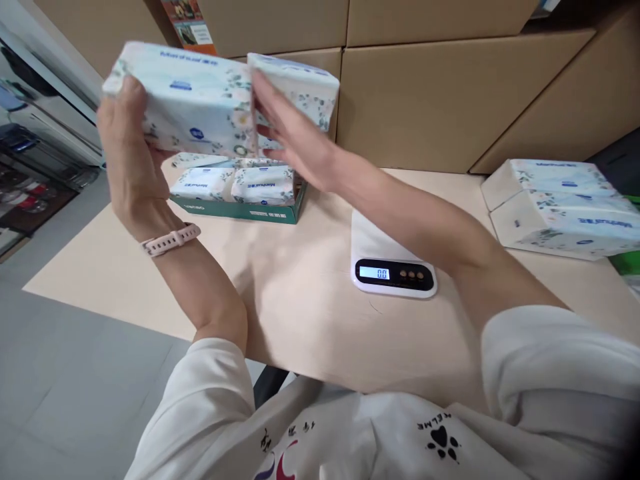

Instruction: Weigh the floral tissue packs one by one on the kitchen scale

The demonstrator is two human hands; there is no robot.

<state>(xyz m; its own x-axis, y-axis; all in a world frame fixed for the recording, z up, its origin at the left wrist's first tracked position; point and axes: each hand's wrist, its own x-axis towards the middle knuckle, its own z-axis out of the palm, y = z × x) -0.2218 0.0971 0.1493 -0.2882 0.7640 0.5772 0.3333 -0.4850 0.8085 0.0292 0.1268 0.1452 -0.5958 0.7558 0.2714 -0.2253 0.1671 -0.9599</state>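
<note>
A white-and-blue tissue pack (193, 100) with a floral print is raised above the table's far left. My left hand (130, 147) grips its left end, thumb on the front and fingers partly hidden behind. Against the pack's right end lies my right hand (295, 137), its fingers stretched along that side, so the pack sits between both hands. Just behind the right hand is another tissue pack (313, 100). Below them, a green open carton (240, 212) holds several similar tissue packs (264, 185).
A white digital scale (367, 237) reading 0.0 sits mid-table, partly under my right forearm. More tissue packs (565, 217) are stacked at the table's right. Large cardboard boxes (400, 107) form a wall along the back. The table's edge (125, 320) runs along the front left.
</note>
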